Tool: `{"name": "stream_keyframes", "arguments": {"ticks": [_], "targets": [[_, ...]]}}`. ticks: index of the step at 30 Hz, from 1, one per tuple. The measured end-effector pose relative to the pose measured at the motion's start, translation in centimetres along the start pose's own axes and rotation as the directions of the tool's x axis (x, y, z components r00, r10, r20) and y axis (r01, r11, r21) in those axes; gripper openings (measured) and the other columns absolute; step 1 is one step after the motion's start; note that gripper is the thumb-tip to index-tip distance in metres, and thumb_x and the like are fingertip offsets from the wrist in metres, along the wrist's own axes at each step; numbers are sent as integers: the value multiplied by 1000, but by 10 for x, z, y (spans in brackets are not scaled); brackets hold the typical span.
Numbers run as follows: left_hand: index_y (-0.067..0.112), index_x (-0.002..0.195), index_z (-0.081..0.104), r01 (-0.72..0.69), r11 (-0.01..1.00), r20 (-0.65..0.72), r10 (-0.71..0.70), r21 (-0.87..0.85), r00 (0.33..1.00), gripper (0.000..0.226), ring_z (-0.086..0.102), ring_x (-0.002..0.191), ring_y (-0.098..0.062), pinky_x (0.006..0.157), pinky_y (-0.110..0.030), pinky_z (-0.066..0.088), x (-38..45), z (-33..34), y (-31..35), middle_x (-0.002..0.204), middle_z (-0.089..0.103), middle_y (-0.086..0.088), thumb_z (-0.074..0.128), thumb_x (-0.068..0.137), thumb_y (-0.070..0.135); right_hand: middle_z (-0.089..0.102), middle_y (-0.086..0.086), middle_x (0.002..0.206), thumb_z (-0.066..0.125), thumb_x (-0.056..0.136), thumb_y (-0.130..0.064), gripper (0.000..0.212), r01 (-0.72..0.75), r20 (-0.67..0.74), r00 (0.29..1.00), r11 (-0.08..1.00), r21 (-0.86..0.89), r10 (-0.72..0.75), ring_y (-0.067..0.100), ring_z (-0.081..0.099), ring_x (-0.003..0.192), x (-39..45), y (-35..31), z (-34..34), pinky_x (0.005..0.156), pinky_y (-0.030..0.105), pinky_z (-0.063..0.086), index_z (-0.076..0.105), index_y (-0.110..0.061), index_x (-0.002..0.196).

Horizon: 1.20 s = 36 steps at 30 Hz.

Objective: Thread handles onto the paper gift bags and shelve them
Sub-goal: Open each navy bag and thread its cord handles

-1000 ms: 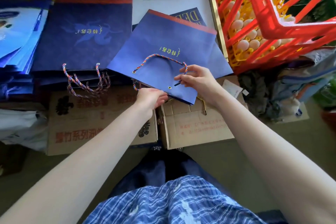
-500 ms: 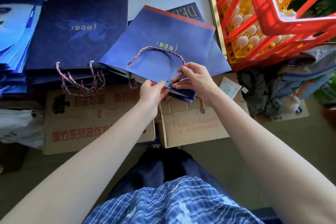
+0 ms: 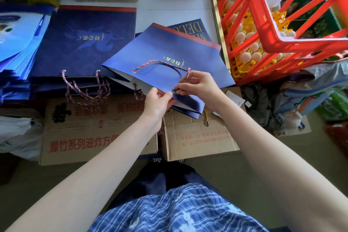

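Note:
A flat blue paper gift bag (image 3: 165, 51) with a red top band lies tilted on the table edge in front of me. A twisted red, blue and white rope handle (image 3: 160, 62) arcs over its face, its left end set in an eyelet. My right hand (image 3: 197, 85) pinches the rope's free end at the right eyelet near the bag's open rim. My left hand (image 3: 157, 100) pinches that rim just left of the eyelet. A second rope end (image 3: 138, 93) hangs below the bag's rim.
A stack of finished blue bags (image 3: 86, 43) with rope handles hanging lies to the left, with lighter blue bags (image 3: 20, 39) beyond. A red crate (image 3: 282, 30) over egg trays stands at the right. Two cardboard boxes (image 3: 98, 130) sit under the table edge. Snack packets lie at the back.
My right hand brought the rope's free end down to the right eyelet. My left hand moved up and took hold of the bag's rim beside it.

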<state>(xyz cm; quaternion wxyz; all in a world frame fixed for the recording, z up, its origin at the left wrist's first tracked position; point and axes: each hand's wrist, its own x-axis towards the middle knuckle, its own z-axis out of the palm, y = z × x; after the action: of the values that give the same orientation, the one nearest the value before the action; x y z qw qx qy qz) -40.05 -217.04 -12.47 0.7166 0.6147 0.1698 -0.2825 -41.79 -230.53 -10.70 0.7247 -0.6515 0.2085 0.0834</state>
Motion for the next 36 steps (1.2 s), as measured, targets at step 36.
{"name": "stream_keyframes", "arguments": {"ticks": [36], "targets": [[10,97,67,-634,-302,688,480,712,544,46,47,93,-27,74,-37,42,0,-25,30,103,61,-14,86,56,20,66,13,98,44,92,-23,32,240,135,910,231,-943,-392,36,57,92,-17,-28,-35,78,47,48,69,-8,105]]}}
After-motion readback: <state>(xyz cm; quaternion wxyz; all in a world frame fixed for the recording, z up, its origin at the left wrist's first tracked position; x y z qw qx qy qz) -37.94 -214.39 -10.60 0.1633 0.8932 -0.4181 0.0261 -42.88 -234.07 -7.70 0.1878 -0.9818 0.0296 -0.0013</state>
